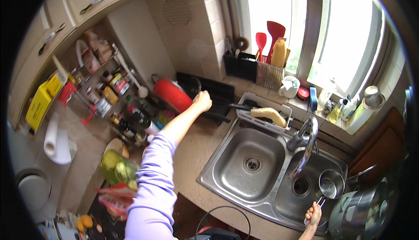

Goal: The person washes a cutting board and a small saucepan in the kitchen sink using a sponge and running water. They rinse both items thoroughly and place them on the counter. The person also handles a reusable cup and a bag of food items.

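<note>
My left hand (203, 101) reaches forward, its fingers closed at the near edge of a red pan (172, 95). This pan is tilted and slightly blurred, beside a black dish rack (214, 100) on the counter; the grip itself is partly hidden. Low on the right, my right hand (314, 213) holds the wire-like handle of a small stainless steel saucepan (331, 183). That saucepan hangs over the right basin of a double steel sink (250, 138), its bowl facing up.
A curved chrome faucet (309, 141) rises between the basins. Behind the sink, a white drainer (240, 104) holds a loofah (269, 115). A large steel pot (353, 215) stands at the right. Bottles (140, 115) crowd the left counter, near a green-tinted jar (118, 168).
</note>
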A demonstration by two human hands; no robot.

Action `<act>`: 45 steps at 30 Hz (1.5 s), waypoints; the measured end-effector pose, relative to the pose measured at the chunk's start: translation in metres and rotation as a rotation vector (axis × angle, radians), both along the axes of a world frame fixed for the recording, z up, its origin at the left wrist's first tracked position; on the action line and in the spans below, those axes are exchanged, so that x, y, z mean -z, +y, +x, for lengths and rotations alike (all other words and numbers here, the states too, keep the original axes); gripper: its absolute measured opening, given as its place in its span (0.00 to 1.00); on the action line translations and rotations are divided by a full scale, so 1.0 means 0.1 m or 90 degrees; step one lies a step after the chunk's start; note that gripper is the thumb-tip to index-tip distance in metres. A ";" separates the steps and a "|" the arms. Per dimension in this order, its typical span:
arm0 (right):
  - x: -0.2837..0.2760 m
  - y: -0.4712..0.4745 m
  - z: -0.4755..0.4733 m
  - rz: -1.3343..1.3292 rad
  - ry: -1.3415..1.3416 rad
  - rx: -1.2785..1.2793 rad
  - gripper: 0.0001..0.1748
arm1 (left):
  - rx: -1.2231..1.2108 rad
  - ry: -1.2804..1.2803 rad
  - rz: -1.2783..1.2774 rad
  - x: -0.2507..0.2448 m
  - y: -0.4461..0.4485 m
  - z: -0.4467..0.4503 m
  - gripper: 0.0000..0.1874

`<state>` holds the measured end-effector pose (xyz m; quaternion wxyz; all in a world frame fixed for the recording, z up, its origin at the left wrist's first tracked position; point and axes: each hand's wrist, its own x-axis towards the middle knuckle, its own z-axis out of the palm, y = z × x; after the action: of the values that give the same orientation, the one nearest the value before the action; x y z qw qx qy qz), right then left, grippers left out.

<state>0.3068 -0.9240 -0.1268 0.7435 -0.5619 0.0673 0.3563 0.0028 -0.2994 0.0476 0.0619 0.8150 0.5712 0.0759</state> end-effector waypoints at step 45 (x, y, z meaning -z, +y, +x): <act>-0.08 -0.25 -0.17 0.091 0.016 -0.008 0.11 | -0.107 -0.942 -0.157 -0.60 -2.23 -0.88 0.17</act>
<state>0.2897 -0.9492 -0.1191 0.7786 -0.5030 0.0472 0.3721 -0.0856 -0.5228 0.1075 0.5143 0.4925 0.4451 0.5430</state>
